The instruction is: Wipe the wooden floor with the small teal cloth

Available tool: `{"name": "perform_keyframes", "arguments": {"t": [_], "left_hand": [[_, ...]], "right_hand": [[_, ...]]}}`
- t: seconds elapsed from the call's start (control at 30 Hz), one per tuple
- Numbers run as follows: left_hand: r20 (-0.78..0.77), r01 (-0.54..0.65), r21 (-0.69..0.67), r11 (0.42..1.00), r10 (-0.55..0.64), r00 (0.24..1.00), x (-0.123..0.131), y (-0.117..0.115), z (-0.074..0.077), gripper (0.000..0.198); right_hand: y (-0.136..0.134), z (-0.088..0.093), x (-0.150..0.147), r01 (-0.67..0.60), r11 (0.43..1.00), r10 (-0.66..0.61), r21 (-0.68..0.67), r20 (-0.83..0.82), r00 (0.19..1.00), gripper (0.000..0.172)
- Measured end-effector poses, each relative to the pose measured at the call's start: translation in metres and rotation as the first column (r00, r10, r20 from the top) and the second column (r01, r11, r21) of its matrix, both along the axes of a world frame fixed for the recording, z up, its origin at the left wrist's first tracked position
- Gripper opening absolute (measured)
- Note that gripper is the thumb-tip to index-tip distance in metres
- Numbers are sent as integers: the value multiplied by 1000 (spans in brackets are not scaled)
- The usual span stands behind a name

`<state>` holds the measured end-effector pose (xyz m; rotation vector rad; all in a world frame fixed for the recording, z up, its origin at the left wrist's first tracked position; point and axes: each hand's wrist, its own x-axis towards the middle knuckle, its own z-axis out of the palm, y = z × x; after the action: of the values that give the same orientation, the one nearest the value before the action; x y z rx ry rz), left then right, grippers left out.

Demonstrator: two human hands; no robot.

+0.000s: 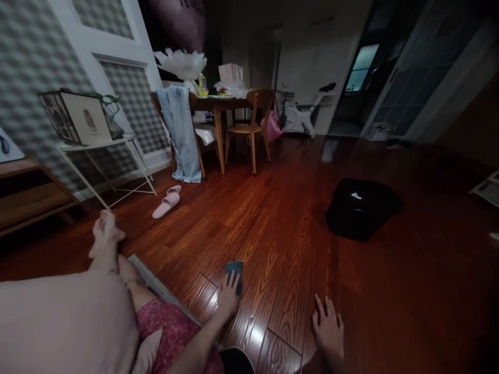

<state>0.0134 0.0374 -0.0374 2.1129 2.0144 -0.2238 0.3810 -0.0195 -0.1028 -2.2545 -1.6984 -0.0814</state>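
My left hand point(228, 295) lies flat on the dark red wooden floor point(273, 223), its fingers stretched out and resting on the near edge of a small dark teal rectangular object point(235, 272). My right hand point(328, 327) is to the right of it, palm down on the floor with fingers spread, holding nothing. My legs and feet point(104, 241) stretch out at the left, beside a pink cushion point(66, 324).
A black round bag-like object point(360, 208) sits on the floor at the right. Pink slippers point(167, 201) lie near a white side table point(105, 150). A dining table with wooden chairs point(249, 124) and an exercise bike point(307, 111) stand at the back.
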Motion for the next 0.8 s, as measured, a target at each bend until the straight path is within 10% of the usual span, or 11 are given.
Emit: {"name": "perform_keyframes", "arguments": {"t": [0.27, 0.6, 0.8], "left_hand": [[-98, -242, -29, 970, 238, 966, -38, 1, 23, 68], [165, 222, -181, 958, -192, 967, 42, -29, -19, 81], [151, 188, -122, 975, -169, 974, 19, -13, 2, 85]], "right_hand": [[3, -6, 1, 2, 999, -2, 38, -6, 1000, 66], [1, -1, -1, -1, 1000, 1, 30, 15, 1000, 66], [1, -4, 1, -8, 1000, 8, 28, 5, 1000, 66]]}}
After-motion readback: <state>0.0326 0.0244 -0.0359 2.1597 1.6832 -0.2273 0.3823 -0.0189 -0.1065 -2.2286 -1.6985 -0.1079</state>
